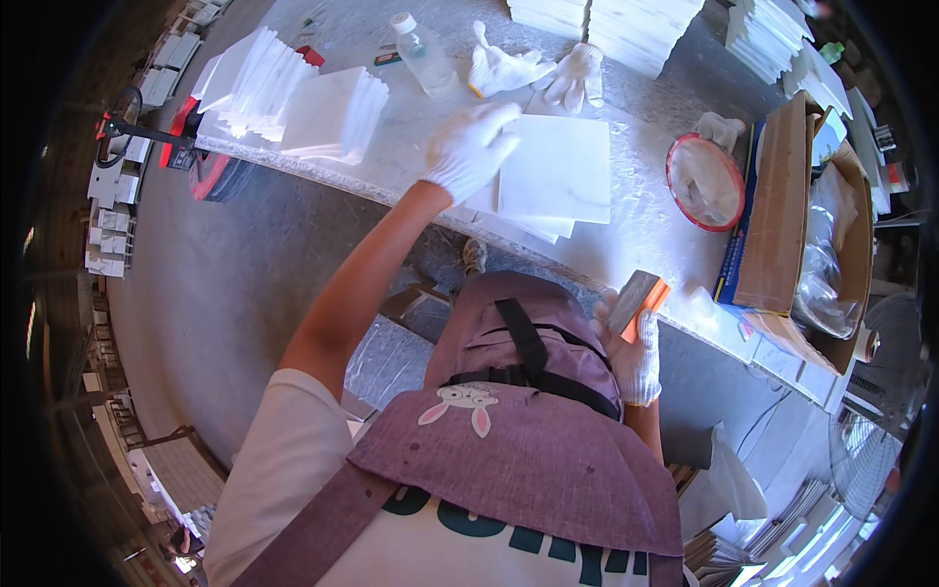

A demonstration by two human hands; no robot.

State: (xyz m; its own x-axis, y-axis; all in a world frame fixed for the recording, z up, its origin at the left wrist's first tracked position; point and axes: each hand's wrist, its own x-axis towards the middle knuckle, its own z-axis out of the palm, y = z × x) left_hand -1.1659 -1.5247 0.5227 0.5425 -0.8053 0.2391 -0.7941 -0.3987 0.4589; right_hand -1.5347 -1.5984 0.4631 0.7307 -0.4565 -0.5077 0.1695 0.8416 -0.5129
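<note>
A small stack of white marble-look square tiles (558, 168) lies on the workbench (401, 161) before me, its lower tiles jutting out toward me. At the stack's left edge is my left hand (471, 154), in a white knit glove, its fingers stretched out and apart; nothing shows in it. My right hand (636, 360), gloved likewise, grips an orange and grey block (638, 301), which looks like a sanding block. It is held near my lap by the bench's front edge, away from the tiles.
Upright tile stacks (337, 115) stand at the bench's left; taller stacks (641, 34) are at the back. A clear plastic bottle (425, 61) and spare white gloves (575, 78) lie behind the tiles. Rightward are a red-rimmed round container (704, 183) and an open cardboard box (775, 220).
</note>
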